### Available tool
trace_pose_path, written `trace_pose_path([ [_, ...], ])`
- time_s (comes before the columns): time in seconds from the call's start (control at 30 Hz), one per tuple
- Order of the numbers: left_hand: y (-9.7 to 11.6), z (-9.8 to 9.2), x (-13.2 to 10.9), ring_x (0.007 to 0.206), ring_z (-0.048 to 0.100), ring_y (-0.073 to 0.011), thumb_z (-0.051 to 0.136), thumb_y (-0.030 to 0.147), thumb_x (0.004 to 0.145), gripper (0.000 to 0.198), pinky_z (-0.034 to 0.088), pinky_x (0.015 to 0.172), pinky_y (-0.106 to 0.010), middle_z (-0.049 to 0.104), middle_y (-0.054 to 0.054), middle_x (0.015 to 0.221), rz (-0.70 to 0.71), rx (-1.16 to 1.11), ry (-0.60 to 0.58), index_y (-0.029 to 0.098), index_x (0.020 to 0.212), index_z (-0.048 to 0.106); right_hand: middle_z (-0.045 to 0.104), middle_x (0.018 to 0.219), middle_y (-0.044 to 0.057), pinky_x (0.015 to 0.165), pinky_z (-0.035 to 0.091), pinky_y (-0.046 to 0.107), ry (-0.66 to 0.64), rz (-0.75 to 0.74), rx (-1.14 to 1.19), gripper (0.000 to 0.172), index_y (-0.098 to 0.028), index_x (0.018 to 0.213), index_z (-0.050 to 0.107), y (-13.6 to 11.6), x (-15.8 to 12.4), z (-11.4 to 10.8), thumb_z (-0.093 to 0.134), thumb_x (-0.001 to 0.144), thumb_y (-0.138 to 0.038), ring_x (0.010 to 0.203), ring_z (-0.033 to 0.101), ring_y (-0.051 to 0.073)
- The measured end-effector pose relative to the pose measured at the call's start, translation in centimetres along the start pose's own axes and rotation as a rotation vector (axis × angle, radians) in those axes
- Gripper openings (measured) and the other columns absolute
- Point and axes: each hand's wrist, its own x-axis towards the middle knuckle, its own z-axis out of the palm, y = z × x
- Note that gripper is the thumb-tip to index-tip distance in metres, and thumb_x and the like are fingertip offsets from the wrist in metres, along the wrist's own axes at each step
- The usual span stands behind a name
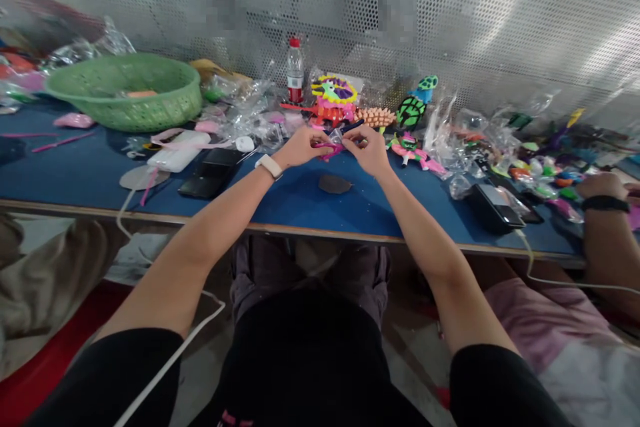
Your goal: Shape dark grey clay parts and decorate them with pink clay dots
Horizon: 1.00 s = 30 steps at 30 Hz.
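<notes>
Above the blue table, both my hands meet in front of a row of toys. My left hand (306, 147) is closed, pinching a small magenta-pink piece (331, 149) whose kind I cannot make out. Closed too, my right hand (369, 149) pinches what looks like clear plastic film (337, 137) against that piece. Below the hands a dark grey flat disc (335, 183) lies on the table. Just beyond them are a yellow-and-purple toy (334, 90), a spiky orange toy (375, 117) and a green-and-black turtle toy (411, 111). A pink-and-green figure (413, 150) lies right of my right hand.
A green basket (145, 107) stands at left, near a white power bank (180, 150) and a black phone (210, 173). A red-capped bottle (295, 73) stands at the back. Right are a black device (493, 208), plastic bags, several toys and another person's hand (603, 187). A white cable crosses my lap.
</notes>
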Motion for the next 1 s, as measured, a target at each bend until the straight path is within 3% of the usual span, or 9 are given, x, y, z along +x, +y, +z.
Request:
trace_pose_path([
  [0.27, 0.4, 0.5, -0.1, 0.083, 0.083, -0.0238, 0.087, 0.033, 0.103, 0.013, 0.069, 0.084, -0.039, 0.086, -0.01, 0.089, -0.073, -0.034, -0.03, 0.02, 0.105, 0.087, 0.079, 0.111, 0.008, 0.087, 0.06, 0.042, -0.062, 0.031, -0.043, 0.017, -0.026, 0.099, 0.074, 0.9, 0.3, -0.1, 0.081, 0.105, -0.039, 0.101, 0.073, 0.026],
  [0.4, 0.4, 0.7, -0.2, 0.083, 0.082, -0.0225, 0.087, 0.031, 0.101, 0.011, 0.068, 0.084, -0.037, 0.085, -0.009, 0.088, -0.056, -0.032, -0.031, 0.02, 0.101, 0.085, 0.079, 0.11, 0.008, 0.087, 0.06, 0.043, -0.053, 0.048, -0.046, 0.019, -0.026, 0.105, 0.074, 0.9, 0.2, 0.2, 0.08, 0.106, -0.044, 0.101, 0.074, 0.027],
  [0.67, 0.1, 1.3, 0.1, 0.075, 0.081, -0.0213, 0.092, 0.036, 0.101, 0.019, 0.069, 0.077, -0.038, 0.084, -0.01, 0.084, -0.085, -0.047, 0.011, 0.018, 0.101, 0.085, 0.081, 0.104, 0.008, 0.088, 0.063, 0.043, -0.051, 0.036, -0.052, 0.029, -0.027, 0.097, 0.076, 0.8, 0.5, -0.2, 0.08, 0.107, -0.053, 0.101, 0.074, 0.027],
  [0.8, 0.5, 1.6, 0.2, 0.069, 0.078, -0.0204, 0.092, 0.035, 0.102, 0.021, 0.069, 0.074, -0.039, 0.082, -0.01, 0.079, -0.104, -0.013, 0.09, 0.017, 0.095, 0.084, 0.082, 0.101, 0.007, 0.089, 0.064, 0.044, 0.004, 0.051, -0.053, 0.031, -0.026, 0.096, 0.079, 0.8, 0.4, -0.1, 0.082, 0.106, -0.055, 0.098, 0.075, 0.027],
  [1.0, 1.4, 2.1, -0.2, 0.067, 0.077, -0.0194, 0.092, 0.038, 0.104, 0.025, 0.071, 0.073, -0.039, 0.081, -0.009, 0.076, -0.115, -0.069, 0.093, 0.018, 0.092, 0.083, 0.083, 0.102, 0.008, 0.099, 0.066, 0.053, 0.101, 0.044, -0.09, 0.026, -0.027, 0.094, 0.082, 0.3, -0.2, 0.1, 0.083, 0.105, -0.05, 0.096, 0.076, 0.029],
])
